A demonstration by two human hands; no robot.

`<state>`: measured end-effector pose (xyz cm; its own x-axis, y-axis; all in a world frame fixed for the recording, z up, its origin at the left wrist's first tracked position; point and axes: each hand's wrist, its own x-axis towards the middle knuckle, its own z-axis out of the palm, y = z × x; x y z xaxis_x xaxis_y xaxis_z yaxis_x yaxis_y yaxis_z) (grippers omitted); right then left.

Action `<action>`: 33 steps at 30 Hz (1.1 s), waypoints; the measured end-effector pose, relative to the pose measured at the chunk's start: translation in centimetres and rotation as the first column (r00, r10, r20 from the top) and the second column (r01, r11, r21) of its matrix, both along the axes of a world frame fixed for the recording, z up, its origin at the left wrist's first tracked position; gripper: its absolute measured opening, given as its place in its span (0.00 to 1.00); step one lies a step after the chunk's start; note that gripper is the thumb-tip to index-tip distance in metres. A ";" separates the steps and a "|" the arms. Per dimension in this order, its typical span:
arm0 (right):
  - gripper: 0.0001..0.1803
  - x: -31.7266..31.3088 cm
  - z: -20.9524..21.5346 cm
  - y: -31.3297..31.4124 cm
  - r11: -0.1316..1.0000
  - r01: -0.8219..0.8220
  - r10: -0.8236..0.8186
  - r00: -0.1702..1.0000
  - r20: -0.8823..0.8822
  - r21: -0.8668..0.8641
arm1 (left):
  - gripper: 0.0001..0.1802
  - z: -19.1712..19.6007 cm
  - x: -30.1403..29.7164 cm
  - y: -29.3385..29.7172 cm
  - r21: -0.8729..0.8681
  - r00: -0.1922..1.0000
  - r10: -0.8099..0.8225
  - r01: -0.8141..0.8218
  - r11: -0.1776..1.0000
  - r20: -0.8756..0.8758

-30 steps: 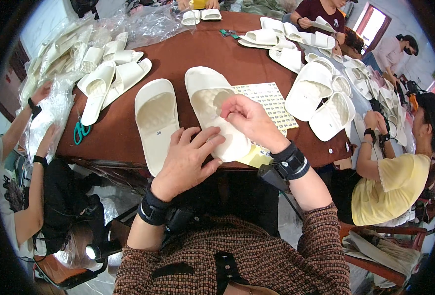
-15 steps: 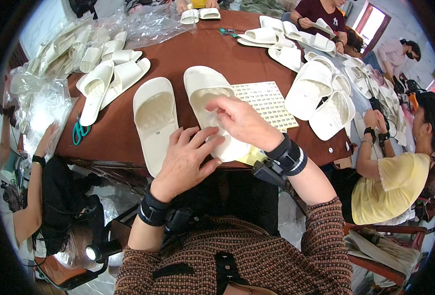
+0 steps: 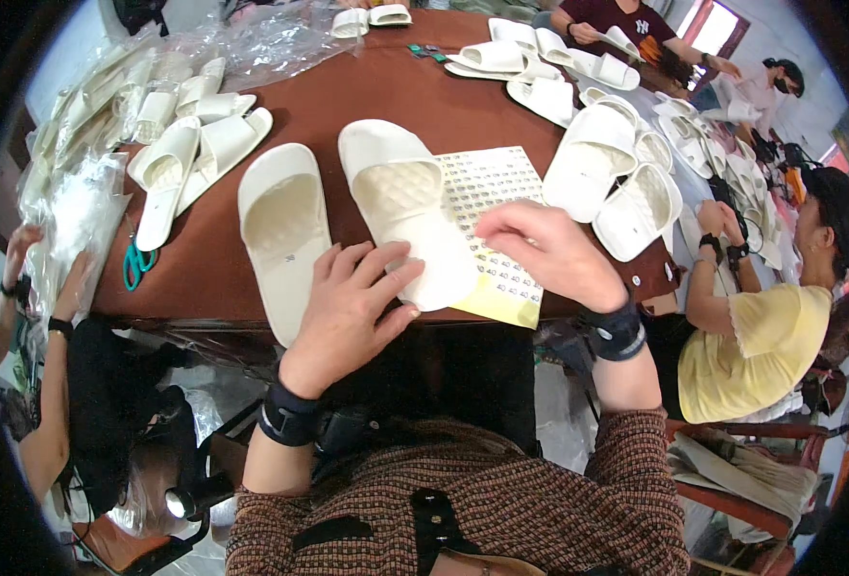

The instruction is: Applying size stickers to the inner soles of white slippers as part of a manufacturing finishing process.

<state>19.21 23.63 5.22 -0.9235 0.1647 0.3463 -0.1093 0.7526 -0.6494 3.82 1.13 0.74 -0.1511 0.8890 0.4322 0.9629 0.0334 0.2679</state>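
Observation:
A pair of white slide slippers lies side by side in front of me, toes pointing away. The left slipper has a small dark size mark on its insole; the right slipper shows a dimpled insole under its strap. My left hand rests across the heel ends with its fingers spread, mostly over the gap and the right slipper's edge. My right hand hovers over a sheet of small printed stickers, its fingers bent and held together; whatever they may hold is hidden. The sheet's lower part is yellow.
Teal-handled scissors lie at left beside another slipper pair. Bagged slippers pile up at far left. More slippers stand at right on the brown tablecloth. Other people sit around, one in a yellow top.
My right hand has moved right, off the right slipper and over the sticker sheet, uncovering the slipper's insole. My left hand stays on the slippers. The view has shifted slightly.

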 end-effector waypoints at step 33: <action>0.08 17.0 -9.8 -1.7 0.819 0.478 -0.390 0.870 0.303 -0.318 | 0.29 0.8 0.5 0.8 -0.082 0.997 0.014 -0.020 0.996 -0.075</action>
<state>36.17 21.90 -4.58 -0.7671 0.6412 -0.0208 0.3451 0.3850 -0.8560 4.32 1.92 1.54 -0.1364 0.9196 0.3683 0.9792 0.0687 0.1910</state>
